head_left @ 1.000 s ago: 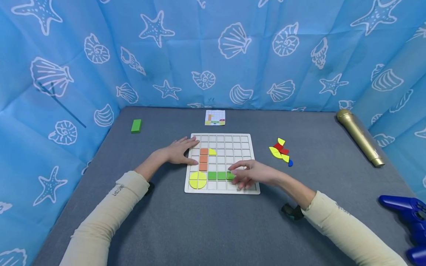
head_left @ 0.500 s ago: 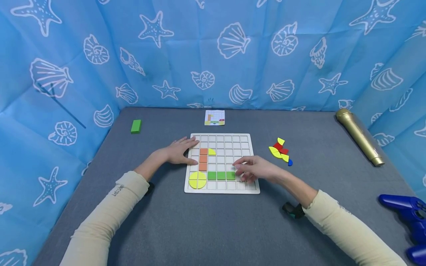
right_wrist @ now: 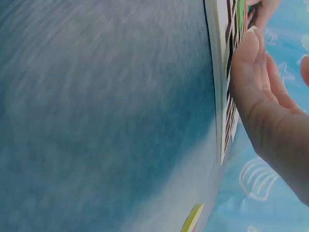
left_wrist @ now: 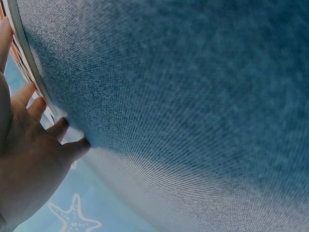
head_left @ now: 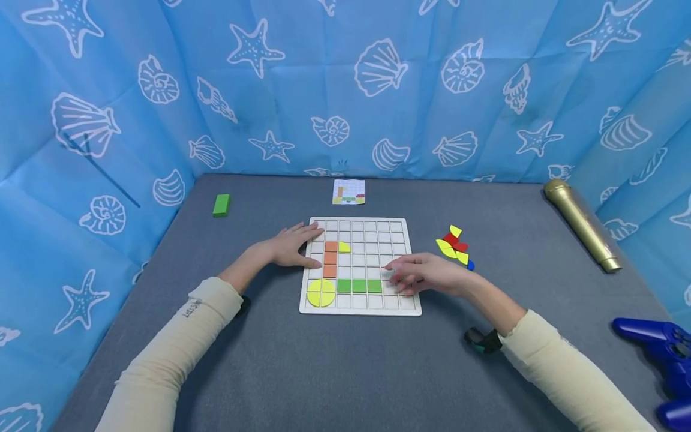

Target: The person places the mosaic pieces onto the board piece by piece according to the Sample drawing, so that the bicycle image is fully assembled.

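A white gridded board [head_left: 372,235] lies mid-table in the head view. My left hand [head_left: 291,246] rests on its left edge with fingers spread. Three orange square tiles [head_left: 330,258] form a column, with a yellow quarter-round tile [head_left: 344,247] beside the top one. At the lower left, yellow quarter-round tiles [head_left: 315,299] make a circle. Three green tiles [head_left: 358,286] run in a row to its right. Over the board's right side is my right hand [head_left: 426,274], fingers loosely bent, nothing visible in them. The right wrist view shows its fingers [right_wrist: 248,72] beside the board.
Loose yellow [head_left: 446,248], red [head_left: 451,239] and blue [head_left: 471,265] pieces lie right of the board. Behind it is a printed grid card [head_left: 348,192]. A green block [head_left: 221,205] sits far left. At right are a gold microphone [head_left: 583,225] and a blue game controller [head_left: 655,333].
My right hand has let go of the rightmost green tile, which now lies flat in the row, and has drawn away to the right. My left hand has stayed put.
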`<state>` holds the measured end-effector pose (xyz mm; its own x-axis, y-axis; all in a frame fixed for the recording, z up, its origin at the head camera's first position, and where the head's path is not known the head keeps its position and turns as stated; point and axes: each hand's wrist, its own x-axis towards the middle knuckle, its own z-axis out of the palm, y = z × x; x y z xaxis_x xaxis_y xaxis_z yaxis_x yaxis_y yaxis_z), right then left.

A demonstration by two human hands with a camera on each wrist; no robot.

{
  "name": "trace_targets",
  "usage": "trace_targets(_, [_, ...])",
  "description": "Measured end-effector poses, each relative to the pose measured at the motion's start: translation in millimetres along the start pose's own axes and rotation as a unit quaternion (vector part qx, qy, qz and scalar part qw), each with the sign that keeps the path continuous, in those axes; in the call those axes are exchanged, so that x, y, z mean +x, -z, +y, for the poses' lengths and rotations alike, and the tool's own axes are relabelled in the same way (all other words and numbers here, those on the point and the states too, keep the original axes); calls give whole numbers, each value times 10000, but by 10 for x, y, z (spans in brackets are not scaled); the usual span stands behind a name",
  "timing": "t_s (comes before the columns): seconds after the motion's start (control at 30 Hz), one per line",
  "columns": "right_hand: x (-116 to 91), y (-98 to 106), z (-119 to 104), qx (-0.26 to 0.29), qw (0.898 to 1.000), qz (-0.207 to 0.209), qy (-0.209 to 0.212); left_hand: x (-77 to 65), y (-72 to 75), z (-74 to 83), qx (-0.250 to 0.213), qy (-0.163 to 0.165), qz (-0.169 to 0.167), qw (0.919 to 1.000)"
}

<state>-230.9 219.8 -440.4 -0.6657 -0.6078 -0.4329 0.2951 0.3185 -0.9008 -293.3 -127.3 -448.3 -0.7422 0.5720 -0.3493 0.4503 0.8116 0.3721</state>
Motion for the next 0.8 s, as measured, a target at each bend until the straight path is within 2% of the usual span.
trace_targets(0.1, [-48,93,33,324,9995,35,6,-2,3,1,-25,-16,13,10000])
trace_targets(0.3, [-183,258,57,764,9958,497,-27,6,8,7,-59,7,33,10000])
trace_targets(0.5, [-339,424,76,1204,9885,895,172,7,2,-5,-3,-20,24,10000])
trace_targets(0.8, [-552,713,119,1760,9755,1239,455,15,-11,-26,-26,5,15,10000])
